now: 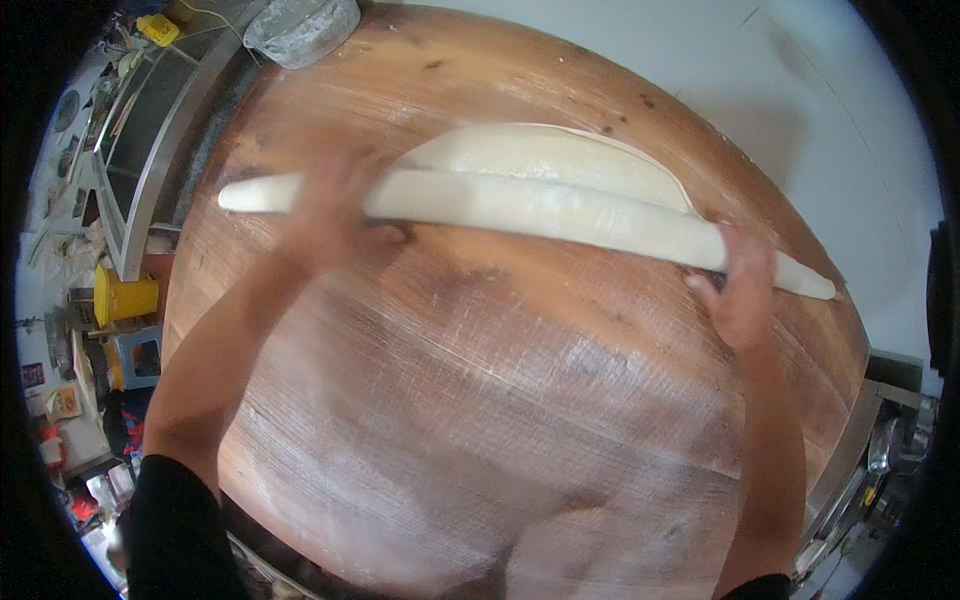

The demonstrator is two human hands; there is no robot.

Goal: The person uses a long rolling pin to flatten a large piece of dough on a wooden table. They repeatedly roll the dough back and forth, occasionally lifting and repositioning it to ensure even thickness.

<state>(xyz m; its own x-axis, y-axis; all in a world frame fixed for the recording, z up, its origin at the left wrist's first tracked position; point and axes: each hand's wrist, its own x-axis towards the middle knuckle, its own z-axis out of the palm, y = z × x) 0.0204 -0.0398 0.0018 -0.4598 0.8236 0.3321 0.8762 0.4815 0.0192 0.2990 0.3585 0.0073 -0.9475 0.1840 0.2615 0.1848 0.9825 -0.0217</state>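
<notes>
A long roll of pale dough (540,206) lies across the far half of a floured wooden work surface (480,360), slightly slanted down to the right. Behind it spreads a flat, rounded part of the dough sheet (555,154), joined to the roll. My left hand (334,210), blurred, is over the roll near its left end, thumb on the near side. My right hand (742,281) grips the roll near its right end, thumb on the near side and fingers over the top. Whether a rolling pin is inside the roll is hidden.
A flour-dusted container (304,30) stands at the far left edge of the work surface. Left of it are a metal-framed rack (150,165), a yellow bin (127,295) and a blue-grey stool (140,358). A pale wall (810,112) is at the back right, with metal shelving (847,450) at the right.
</notes>
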